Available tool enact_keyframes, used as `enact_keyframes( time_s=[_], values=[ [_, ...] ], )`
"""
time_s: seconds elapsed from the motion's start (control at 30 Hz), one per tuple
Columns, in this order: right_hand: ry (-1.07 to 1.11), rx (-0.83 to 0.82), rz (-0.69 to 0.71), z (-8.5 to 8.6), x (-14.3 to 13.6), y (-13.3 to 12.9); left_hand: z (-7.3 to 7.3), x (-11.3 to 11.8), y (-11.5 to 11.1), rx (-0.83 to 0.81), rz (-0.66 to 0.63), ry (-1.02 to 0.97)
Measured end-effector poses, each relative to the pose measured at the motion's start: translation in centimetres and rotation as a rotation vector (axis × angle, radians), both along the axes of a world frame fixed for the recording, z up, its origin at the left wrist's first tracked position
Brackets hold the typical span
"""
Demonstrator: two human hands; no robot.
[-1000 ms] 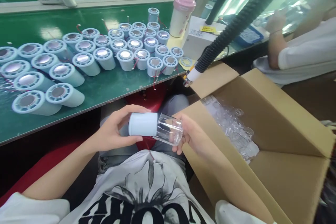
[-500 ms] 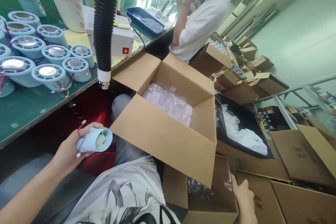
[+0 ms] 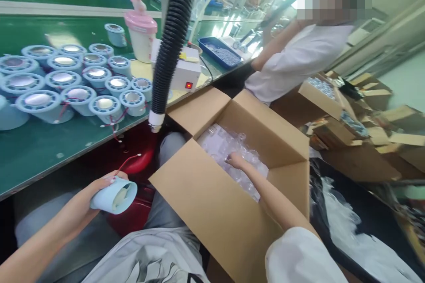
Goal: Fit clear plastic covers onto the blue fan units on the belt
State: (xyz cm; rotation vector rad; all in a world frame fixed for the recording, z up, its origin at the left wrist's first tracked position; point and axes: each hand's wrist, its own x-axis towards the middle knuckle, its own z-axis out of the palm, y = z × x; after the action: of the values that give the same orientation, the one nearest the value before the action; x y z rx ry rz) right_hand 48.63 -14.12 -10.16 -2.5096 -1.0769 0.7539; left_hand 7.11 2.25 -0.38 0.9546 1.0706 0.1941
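My left hand (image 3: 89,194) is closed round a light blue cylindrical housing (image 3: 104,198), held over my lap with its open end towards me. A pale part shows inside it, and a red wire with a white plug sticks up from it. Inside a large open cardboard box (image 3: 212,199), my right hand (image 3: 235,161) is down among clear plastic parts (image 3: 244,146). Its fingers are pressed together at these parts; what they pinch is too small to make out.
Several blue housings (image 3: 63,78) with wires stand on the green bench (image 3: 49,150). A black ribbed hose (image 3: 172,31) hangs before a white device (image 3: 186,73). A co-worker in a white sleeve (image 3: 288,62) sits beyond the box. A black-lined box (image 3: 332,212) lies right.
My right hand has moved from a lower box at the right into the large box, among the clear parts. My left hand still holds the blue housing. The view has swung left.
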Motion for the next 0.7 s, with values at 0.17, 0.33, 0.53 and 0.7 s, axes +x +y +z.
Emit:
enact_keyframes(
  time_s=[0.17,0.33,0.53,0.7],
  values=[
    [0.126,0.222,0.066,1.5,-0.4,-1.4,1.2,-0.5,-0.5,0.013,0.113,-0.053],
    [0.402,0.563,0.159,6.8,-5.6,1.7,1.1,-0.7,-0.5,0.027,0.027,-0.211],
    [-0.012,0.619,1.015,12.9,-20.3,6.7,1.6,-2.1,-0.3,0.222,-0.165,-0.13],
    [-0.447,0.483,1.01,12.4,-25.5,8.8,2.9,-3.7,-0.3,0.683,-0.365,0.028]
  ],
)
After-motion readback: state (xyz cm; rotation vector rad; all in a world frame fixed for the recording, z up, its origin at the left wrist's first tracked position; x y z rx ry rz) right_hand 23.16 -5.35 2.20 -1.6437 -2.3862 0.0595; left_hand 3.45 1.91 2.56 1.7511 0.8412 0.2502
